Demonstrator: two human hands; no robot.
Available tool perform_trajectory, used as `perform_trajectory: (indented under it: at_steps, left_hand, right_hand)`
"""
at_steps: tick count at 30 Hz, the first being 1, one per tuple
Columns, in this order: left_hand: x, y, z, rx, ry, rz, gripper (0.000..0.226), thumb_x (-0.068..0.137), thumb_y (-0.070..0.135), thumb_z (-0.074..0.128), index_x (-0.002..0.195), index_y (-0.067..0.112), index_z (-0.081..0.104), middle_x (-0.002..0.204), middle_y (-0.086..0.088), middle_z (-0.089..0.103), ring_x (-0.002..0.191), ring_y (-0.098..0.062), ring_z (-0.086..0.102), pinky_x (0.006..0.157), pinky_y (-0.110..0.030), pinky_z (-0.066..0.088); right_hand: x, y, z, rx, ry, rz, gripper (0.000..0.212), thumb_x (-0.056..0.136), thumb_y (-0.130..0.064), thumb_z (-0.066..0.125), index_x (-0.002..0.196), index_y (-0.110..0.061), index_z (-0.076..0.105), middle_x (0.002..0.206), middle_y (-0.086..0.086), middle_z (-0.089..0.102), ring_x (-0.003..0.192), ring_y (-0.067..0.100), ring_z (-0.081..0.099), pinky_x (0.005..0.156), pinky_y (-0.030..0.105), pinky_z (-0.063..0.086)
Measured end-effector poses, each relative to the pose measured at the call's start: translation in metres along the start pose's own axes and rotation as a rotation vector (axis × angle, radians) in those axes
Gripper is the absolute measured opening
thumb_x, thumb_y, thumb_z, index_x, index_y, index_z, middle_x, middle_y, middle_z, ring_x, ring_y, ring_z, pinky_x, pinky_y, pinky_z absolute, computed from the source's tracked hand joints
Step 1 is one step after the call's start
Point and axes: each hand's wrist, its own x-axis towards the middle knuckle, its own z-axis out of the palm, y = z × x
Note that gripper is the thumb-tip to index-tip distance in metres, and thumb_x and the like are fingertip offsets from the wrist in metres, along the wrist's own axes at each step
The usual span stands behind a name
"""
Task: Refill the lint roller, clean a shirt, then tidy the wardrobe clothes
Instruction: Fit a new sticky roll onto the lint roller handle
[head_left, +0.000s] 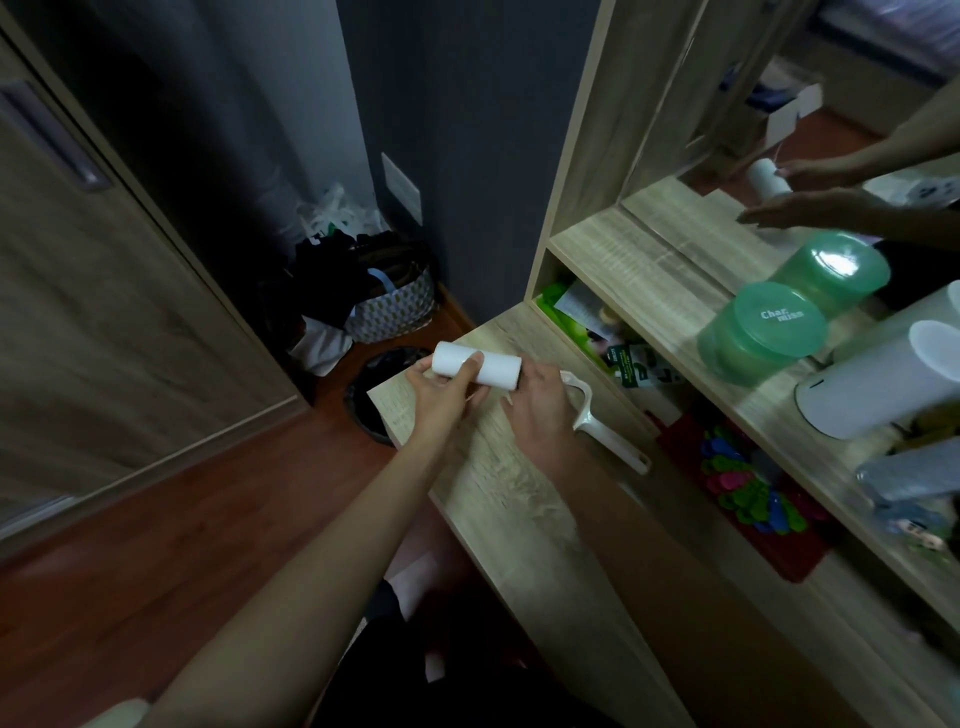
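While our left hand (441, 387) grips the white refill roll (477, 367), its long axis runs from ten to four o'clock. Our right hand (540, 410) is curled at the roll's four o'clock end; the handle (605, 423) lies just beyond it on the desk (519, 499).

A green tub (761, 332) with a lid is seen on the shelf (597, 249) at right of the frame, beside a mirror (810, 130). A patterned basket (395, 306) stuffed with dark items is placed on the floor (156, 519) at centre. A black bin (369, 405) is found just below it, against the wooden surface (519, 493).
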Motion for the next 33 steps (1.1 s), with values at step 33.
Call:
perform_trajectory:
  at_steps: [33]
  left_hand:
    - [0.015,0.042,-0.02,0.259,-0.406,-0.291,0.071,0.087,0.01,0.068,0.142,0.032,0.028,0.114,-0.009,0.061,0.093,-0.032,0.072,0.067,-0.04,0.062]
  right_hand:
    - [-0.011,0.009,-0.029,-0.387,0.051,-0.436,0.015,0.079,-0.004,0.073,0.077,-0.013,0.062,0.081,0.005,0.07,0.072,0.021,0.069,0.069,0.035,0.059]
